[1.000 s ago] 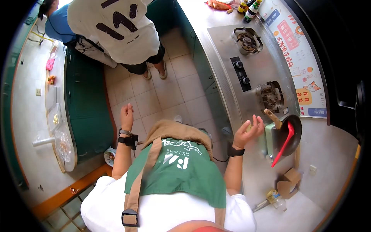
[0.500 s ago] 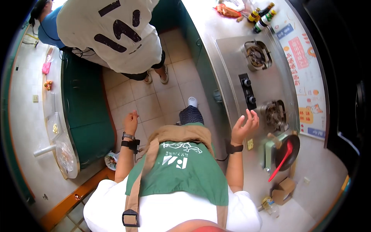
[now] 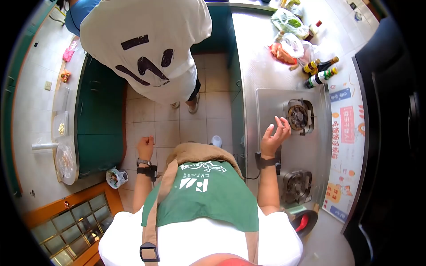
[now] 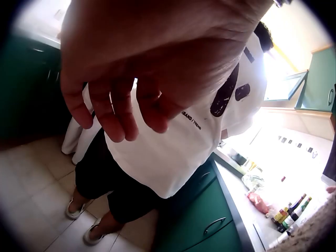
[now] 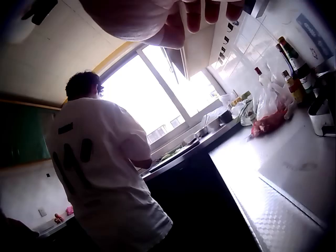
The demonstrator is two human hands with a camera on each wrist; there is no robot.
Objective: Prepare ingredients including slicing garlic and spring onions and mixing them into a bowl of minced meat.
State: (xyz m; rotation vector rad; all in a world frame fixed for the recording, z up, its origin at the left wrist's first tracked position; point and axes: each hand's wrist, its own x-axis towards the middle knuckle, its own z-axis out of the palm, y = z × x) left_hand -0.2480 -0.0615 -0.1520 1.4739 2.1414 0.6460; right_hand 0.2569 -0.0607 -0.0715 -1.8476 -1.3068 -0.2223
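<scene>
I seem between steps: left hand (image 3: 145, 147) loosely curled, right hand (image 3: 274, 141) spread near the burner (image 3: 299, 116), both empty; grasping needs reaching closer

1. Two burners (image 3: 300, 116), both on one cooktop (image 3: 270, 102).
2. Three bottles (image 3: 320, 78) grouped beside the cooktop, plus one red-capped bottle (image 3: 314, 30) farther along the counter (image 3: 254, 48).
3. One dark pan (image 3: 313, 225), holding one red utensil (image 3: 303, 223).
4. Two people besides the wearer: one in a white shirt (image 3: 146, 48), one in blue (image 3: 82, 13), partly cut off.
5. Three shoes (image 3: 193, 107): two on the person in the white shirt, one white near the apron.
6. One green apron (image 3: 199, 204).
7. One watch (image 3: 143, 162).
8. One lined bin (image 3: 116, 177).
9. Plastic bags (image 3: 292, 44) by the bottles: they overlap, so the number is unclear.
</scene>
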